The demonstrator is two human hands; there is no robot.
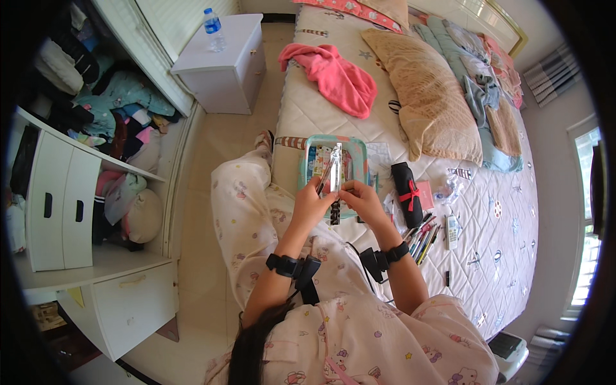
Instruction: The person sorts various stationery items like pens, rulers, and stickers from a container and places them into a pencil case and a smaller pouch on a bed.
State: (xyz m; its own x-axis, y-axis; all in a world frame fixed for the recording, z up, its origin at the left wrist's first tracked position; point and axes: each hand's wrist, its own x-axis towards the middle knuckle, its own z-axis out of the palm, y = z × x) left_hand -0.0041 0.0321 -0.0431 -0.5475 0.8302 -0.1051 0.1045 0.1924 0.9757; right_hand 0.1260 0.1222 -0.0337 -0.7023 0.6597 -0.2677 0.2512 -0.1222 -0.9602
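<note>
My left hand point(310, 206) and my right hand point(362, 200) meet in front of me, both closed. Between them is a long, narrow, shiny clear packet point(337, 168) with a dark patterned lower end, held upright. The right fingertips pinch its side, while the left fingers grip it lower down. A slim dark stick-like piece shows beside the left fingers; its kind is unclear. Just beyond the hands, on the bed, sits a teal-rimmed plastic basket point(366, 157) with colourful small packs inside, partly hidden by the packet and hands.
Right of the basket lie a black roll with a red ribbon point(404, 183), a pink box point(424, 194), several pens point(421, 242), a white remote control point(452, 231) and crumpled clear plastic point(449, 190). Farther off are a pink cloth point(333, 80) and a tan pillow point(423, 96).
</note>
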